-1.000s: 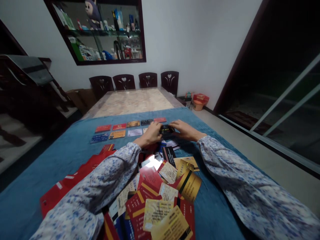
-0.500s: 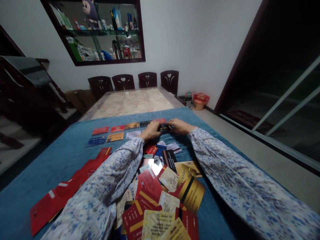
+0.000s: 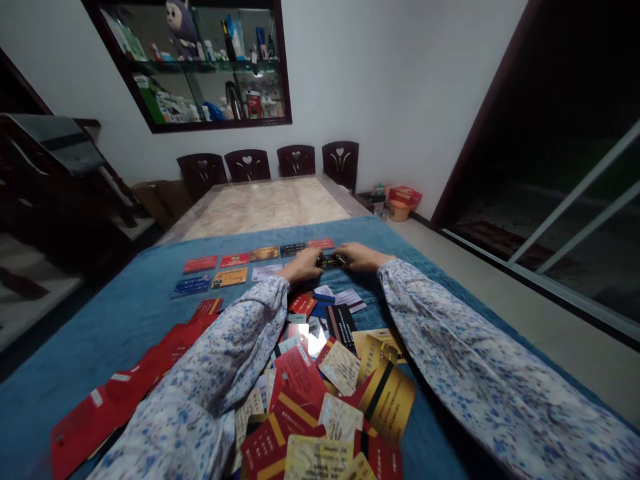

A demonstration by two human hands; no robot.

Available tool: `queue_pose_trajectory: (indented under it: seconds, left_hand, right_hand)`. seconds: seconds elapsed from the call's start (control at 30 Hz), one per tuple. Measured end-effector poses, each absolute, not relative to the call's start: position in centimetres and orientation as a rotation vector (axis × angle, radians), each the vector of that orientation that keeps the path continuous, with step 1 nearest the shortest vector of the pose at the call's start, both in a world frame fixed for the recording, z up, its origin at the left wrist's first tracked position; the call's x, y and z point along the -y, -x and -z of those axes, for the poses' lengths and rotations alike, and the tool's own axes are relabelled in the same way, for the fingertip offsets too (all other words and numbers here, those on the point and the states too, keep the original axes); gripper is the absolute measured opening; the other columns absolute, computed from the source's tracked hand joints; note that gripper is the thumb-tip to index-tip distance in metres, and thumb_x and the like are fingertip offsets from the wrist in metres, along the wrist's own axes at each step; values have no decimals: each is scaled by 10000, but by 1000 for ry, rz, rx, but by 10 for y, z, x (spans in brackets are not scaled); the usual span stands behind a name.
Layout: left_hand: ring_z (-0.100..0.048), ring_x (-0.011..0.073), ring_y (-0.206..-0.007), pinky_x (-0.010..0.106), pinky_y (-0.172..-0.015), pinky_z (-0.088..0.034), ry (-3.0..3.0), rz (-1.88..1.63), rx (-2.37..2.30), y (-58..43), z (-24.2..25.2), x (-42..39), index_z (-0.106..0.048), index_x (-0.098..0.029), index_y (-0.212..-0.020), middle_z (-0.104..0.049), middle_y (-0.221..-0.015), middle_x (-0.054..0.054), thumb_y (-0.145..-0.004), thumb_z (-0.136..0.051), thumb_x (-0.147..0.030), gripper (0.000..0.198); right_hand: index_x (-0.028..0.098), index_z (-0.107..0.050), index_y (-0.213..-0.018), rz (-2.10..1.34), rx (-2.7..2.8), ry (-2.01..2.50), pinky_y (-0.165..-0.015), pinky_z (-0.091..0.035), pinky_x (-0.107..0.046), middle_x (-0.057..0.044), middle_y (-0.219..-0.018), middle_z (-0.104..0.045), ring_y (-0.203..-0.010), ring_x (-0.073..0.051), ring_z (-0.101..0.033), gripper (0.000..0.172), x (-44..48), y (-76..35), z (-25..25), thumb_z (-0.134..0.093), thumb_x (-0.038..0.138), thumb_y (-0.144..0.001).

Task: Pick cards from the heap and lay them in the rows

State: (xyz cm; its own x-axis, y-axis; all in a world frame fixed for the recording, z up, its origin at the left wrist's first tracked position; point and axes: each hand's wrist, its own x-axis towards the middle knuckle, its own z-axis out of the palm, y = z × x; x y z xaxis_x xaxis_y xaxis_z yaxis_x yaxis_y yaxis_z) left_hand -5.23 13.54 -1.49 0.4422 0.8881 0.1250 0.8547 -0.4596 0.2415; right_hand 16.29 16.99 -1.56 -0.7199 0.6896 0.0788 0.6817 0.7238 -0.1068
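Observation:
Both hands meet at the right end of two rows of plastic cards. A dark card with light markings (image 3: 330,261) lies between my left hand (image 3: 304,264) and my right hand (image 3: 359,257), gripped at its two sides by the fingers. Just beyond it lies a red card (image 3: 321,244), at the end of the far row beside a black card (image 3: 293,249). Left of my left hand, a pale lilac card (image 3: 265,272) and an orange card (image 3: 229,277) belong to the nearer row. My fingertips are partly hidden from view.
A loose heap of red, gold and pale cards (image 3: 300,373) spreads between my forearms. Overlapping red cards (image 3: 120,387) run along the left. A blue cloth (image 3: 150,293) covers the near table; bare marble-patterned tabletop (image 3: 270,200) and several chairs (image 3: 296,161) lie beyond.
The dark card and my hands have come slightly nearer to me, off the red card in the far row, which now shows more fully. The view has shifted slightly.

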Motion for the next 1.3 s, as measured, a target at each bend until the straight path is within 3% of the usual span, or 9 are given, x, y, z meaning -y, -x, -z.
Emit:
queue_pose_trajectory:
  seconds: [0.23,0.63,1.3]
  left_hand:
    - [-700,285,-1026,347,-929,-554,-2626,-326,-1450,53,12,-137,-740,-157,-1005,-760,-1041,109,-704,-672,-151,308]
    - [-696,276,-1020,318,-883,-553,-2660,-264,-1404,49,11,-137,-727,-148,-1029,-755,-1039,109,-681,-623,-92,367]
    - [-612,297,-1176,401,-1000,-498,-2775,-210,-1438,46,0,-100,-723,-172,-1043,-670,-1216,139,-842,-577,-148,250]
  right_hand:
    - [218,-739,-1221,-89,2847,1159,-857,-507,-260,-93,-1103,-744,-998,-237,-695,472,-174,-160,11,-725,156,-753]
    - [183,-694,-1264,-46,2871,1242,-831,-502,-264,-117,-1115,-734,-976,-236,-696,512,-172,-154,14,-685,98,-759]
    - [157,-656,-1333,-140,2778,1232,-1006,-477,-335,-160,-1267,-628,-1137,-274,-640,529,-152,-167,7,-694,107,-807]
